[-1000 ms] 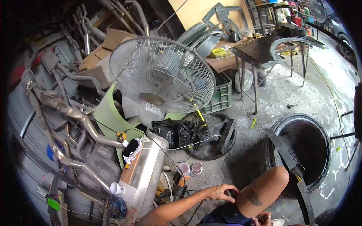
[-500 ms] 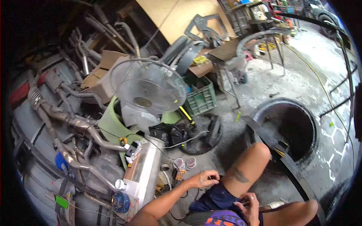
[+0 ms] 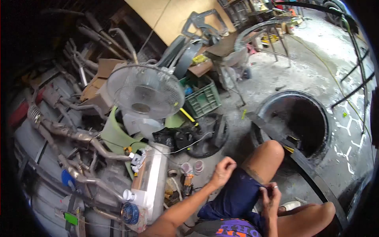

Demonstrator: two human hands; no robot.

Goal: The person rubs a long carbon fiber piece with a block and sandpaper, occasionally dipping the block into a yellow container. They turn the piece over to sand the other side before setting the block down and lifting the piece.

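Fan (image 3: 145,92) left of crate (image 3: 201,96), tyre (image 3: 297,122) right, cups (image 3: 193,167) before knee (image 3: 268,152).

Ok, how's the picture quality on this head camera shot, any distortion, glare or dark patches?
Head view: heavy fisheye bending, black corners; the pale concrete floor at upper right is washed out by daylight; the heap of grey metal exhaust pipes at left lies in shade; the round wire-guarded fan, left hand and right hand on the dark blue shorts look fairly sharp.
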